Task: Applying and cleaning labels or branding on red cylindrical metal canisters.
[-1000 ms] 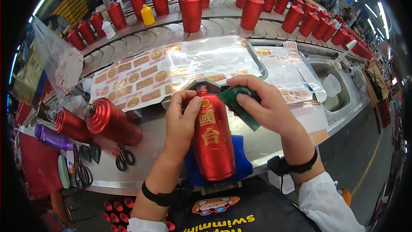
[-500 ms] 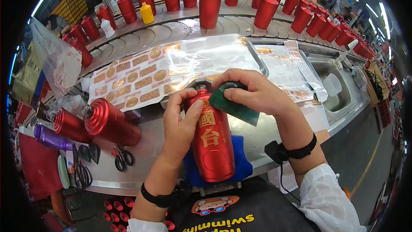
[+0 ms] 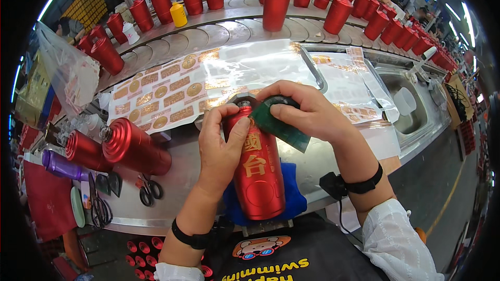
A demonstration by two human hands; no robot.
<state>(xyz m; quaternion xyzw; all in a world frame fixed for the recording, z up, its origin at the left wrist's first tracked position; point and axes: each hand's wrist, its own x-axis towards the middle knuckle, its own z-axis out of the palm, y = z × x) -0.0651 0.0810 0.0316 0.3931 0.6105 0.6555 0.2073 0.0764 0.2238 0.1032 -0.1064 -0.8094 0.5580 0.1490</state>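
A glossy red bottle point(image 3: 259, 187) with gold characters lies tilted on a folded blue cloth point(image 3: 295, 190), its neck pointing away from me. My left hand point(image 3: 223, 140) is closed around the bottle's upper part, thumb on its front and fingers along its left side. In my right hand point(image 3: 297, 108) a dark green, flat scraper point(image 3: 284, 127) is gripped between thumb and fingers. The scraper's left edge meets the bottle's shoulder near my left thumb. Beyond the neck, a grey metal holder point(image 3: 242, 97) is partly hidden by my hands.
Sheets of gold-printed stickers point(image 3: 161, 91) cover the worktop ahead. Red bottles point(image 3: 276, 8) stand on a curved conveyor point(image 3: 208, 34) behind them. To the left lie two red bottles point(image 3: 136, 148), black scissors point(image 3: 150, 191) and a purple bottle point(image 3: 60, 165). A sink point(image 3: 411, 117) is at right.
Bottles on the conveyor have shifted along it, those in the middle toward the right. My right hand and the scraper have moved slightly left; the bottle in my left hand stays put.
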